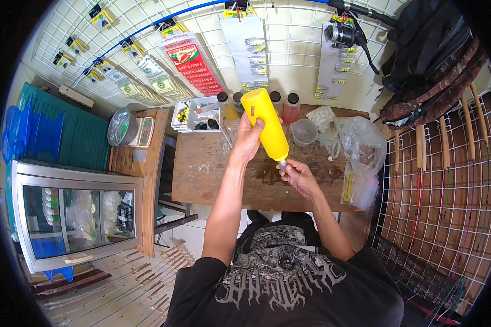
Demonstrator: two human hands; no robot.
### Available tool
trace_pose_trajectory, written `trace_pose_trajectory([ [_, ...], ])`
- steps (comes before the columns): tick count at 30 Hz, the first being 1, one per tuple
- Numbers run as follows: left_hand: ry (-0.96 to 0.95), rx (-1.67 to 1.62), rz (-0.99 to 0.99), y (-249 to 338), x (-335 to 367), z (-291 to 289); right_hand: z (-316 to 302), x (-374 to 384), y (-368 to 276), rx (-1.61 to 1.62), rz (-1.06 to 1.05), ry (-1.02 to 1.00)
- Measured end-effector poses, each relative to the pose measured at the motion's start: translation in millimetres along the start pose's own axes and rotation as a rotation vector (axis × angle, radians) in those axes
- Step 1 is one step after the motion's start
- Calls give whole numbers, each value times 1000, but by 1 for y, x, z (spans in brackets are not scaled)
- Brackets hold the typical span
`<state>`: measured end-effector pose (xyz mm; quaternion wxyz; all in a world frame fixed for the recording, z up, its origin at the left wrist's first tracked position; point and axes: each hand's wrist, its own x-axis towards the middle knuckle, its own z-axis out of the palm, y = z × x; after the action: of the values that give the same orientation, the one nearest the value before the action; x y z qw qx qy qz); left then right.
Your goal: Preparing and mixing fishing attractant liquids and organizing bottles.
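Observation:
A yellow squeeze bottle [271, 131] is tilted over the wooden table [207, 177], its narrow end pointing down toward me. My left hand [247, 139] is wrapped around the bottle's side, thumb across the front. At the lower end, the fingers of my right hand [299, 177] pinch the small greyish nozzle tip [282, 164]. Whether that tip is a separate cap cannot be made out. Behind the bottle stand several black-capped bottles, one with pink liquid [291, 109]. A clear plastic cup [304, 133] sits just right of the yellow bottle.
Clear plastic bags [363, 144] lie at the table's right, beside a pale crumpled bag [324, 122]. A white divided box [199, 128] stands at the back left. Further left are a scale [143, 132], a bowl [121, 128] and a glass-fronted cabinet [82, 218]. A fishing reel [341, 34] hangs above.

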<state>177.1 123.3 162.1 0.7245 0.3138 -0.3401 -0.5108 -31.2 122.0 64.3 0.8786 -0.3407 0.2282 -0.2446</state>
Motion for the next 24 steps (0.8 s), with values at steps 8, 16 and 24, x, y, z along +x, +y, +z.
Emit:
trace_pose_trajectory([
  [8,128,-65,-19,-13,-5,-27,-4,-2,-1,33,6,-2],
  [16,499,-331,-284,-65,-2,-71,-17,-3,-8,84,-19,22],
  [24,806,-929,-640,-139,5,-151,-50,-17,-28,218,-130,17],
])
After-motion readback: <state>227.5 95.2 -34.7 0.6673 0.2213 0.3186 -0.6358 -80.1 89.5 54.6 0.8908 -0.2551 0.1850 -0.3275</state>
